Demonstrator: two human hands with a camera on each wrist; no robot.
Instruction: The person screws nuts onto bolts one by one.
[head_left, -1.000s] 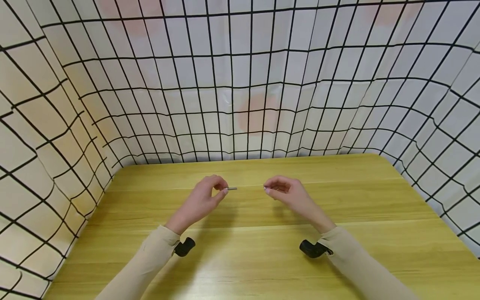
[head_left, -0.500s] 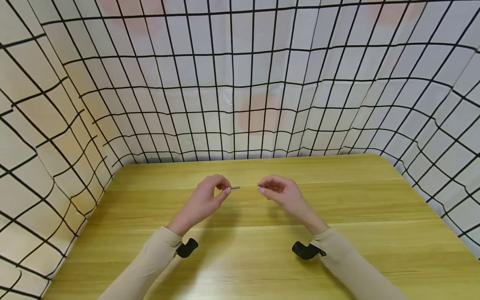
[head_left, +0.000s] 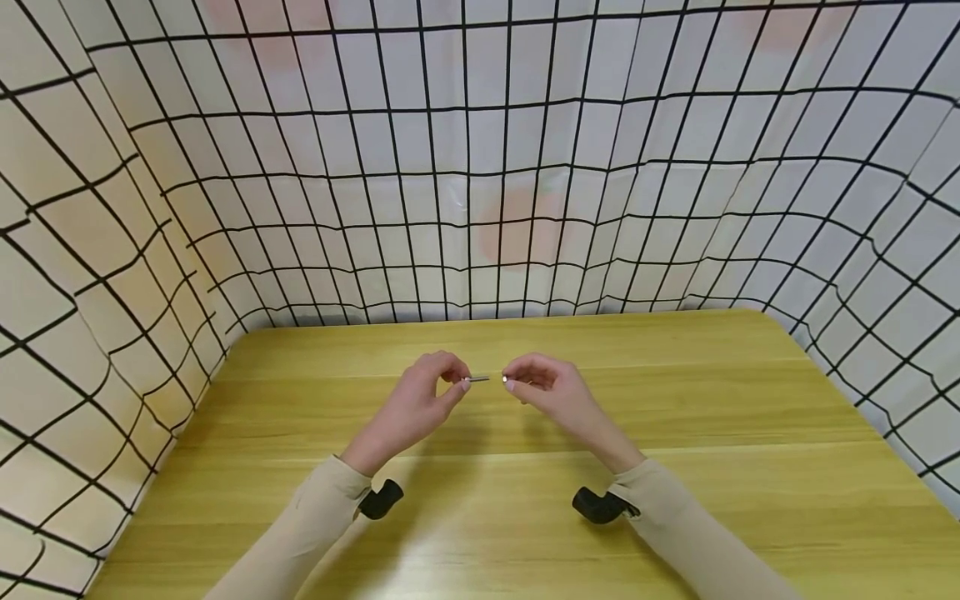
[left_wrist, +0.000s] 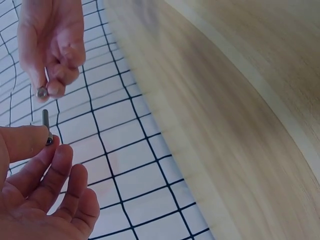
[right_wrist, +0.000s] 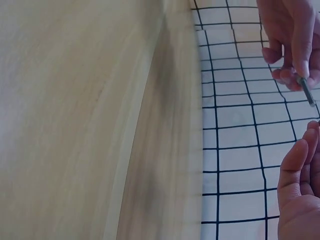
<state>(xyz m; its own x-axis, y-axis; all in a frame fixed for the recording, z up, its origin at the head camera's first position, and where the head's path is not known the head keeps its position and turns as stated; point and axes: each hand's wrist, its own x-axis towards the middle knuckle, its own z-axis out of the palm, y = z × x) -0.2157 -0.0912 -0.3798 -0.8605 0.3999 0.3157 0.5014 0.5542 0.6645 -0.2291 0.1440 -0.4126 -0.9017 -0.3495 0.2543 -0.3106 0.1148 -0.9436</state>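
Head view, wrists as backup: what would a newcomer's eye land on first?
Probably the sheet, white with bold black grid lines, rising behind the table and along both its sides. Next, mid-frame above the table, a thin rod in the grip of the left hand, its free end toward a small metal piece in the grip of the right hand, with a gap between.

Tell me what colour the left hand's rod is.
The rod is grey, clearest in the left wrist view.
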